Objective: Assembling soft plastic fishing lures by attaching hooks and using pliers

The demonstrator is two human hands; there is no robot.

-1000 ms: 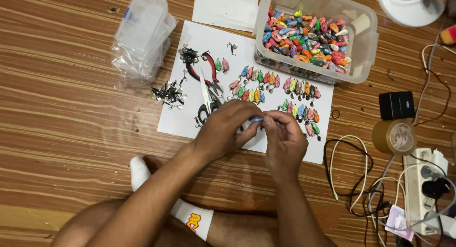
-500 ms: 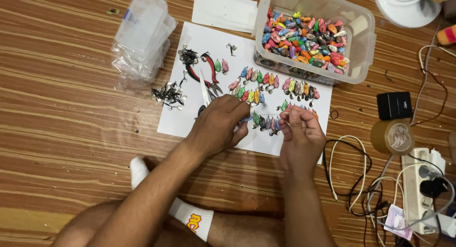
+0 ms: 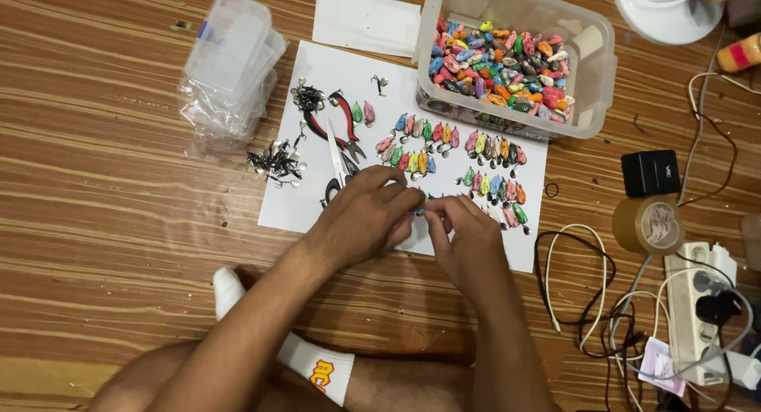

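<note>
Head view. The left hand (image 3: pixel 366 215) and the right hand (image 3: pixel 466 236) meet over the lower middle of a white paper sheet (image 3: pixel 317 202) that lies flat on a wood-grain floor (image 3: pixel 119 246). The fingers of both hands are pinched together on one small lure (image 3: pixel 420 208), of which only a dark tip shows between the fingertips; its colour and shape cannot be told. The left fingers curl inward over it from the left; the right thumb and forefinger close on it from the right, and the fingertips of the two hands touch or nearly touch.

On the sheet just above the hands, small coloured lures (image 3: pixel 491 174) lie side by side in short rows. Scissors (image 3: pixel 339 165) and red-handled pliers (image 3: pixel 341 127) lie on the left part of the sheet, the scissors' handles partly hidden by the left hand. A heap of small dark metal fittings (image 3: pixel 275 160) sits at the sheet's left edge, half on the floor.

A clear plastic tub (image 3: pixel 590 87) of many-coloured lures stands at the sheet's upper right corner. Stacked clear plastic cases (image 3: pixel 230 63) lie to the upper left, well apart from the hands. A roll of brown tape (image 3: pixel 646 224), a black box (image 3: pixel 650 173) and a white power strip (image 3: pixel 697 309) with tangled cables lie to the right. A white sock (image 3: pixel 313 364) on the person's foot shows under the left forearm.
</note>
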